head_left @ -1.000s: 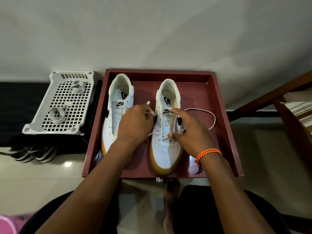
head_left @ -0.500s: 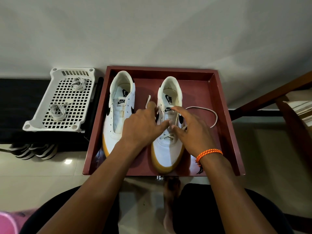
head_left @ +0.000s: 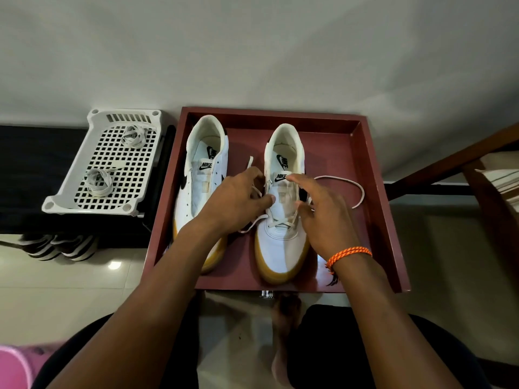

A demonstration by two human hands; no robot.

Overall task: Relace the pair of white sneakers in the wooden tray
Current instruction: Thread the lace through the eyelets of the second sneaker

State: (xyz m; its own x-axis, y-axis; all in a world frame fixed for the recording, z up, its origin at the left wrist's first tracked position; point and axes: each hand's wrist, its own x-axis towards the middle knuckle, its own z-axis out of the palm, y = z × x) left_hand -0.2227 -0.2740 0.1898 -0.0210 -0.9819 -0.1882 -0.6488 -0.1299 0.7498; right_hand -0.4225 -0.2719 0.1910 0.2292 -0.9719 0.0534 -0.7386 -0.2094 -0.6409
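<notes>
Both hands work over the right sneaker (head_left: 282, 220) in the wooden tray (head_left: 373, 209): the left hand (head_left: 233, 203) reaches across from the left with its fingers curled, its thumb tip against the sneaker's tongue, and a strand of the white lace (head_left: 352, 188) runs under its fingers – it appears to pinch that strand, though the grip itself is hidden by the knuckles. One lace tip sticks up just beyond this hand, between the two shoes. The right hand (head_left: 323, 217), with an orange braided wristband (head_left: 349, 255) at its wrist, lies along the shoe's right side; its forefinger stretches to the tongue label and its thumb curls at the eyelets, but whether it grips the lace cannot be told. The other lace end loops out over the tray floor to the right. Only the lowest eyelets are crossed. The left sneaker (head_left: 200, 189) stands parallel, just beside, unlaced. Left of the tray sits a white perforated basket (head_left: 81, 192) holding two coiled laces – one nearer (head_left: 98, 182), one farther (head_left: 134, 137).
</notes>
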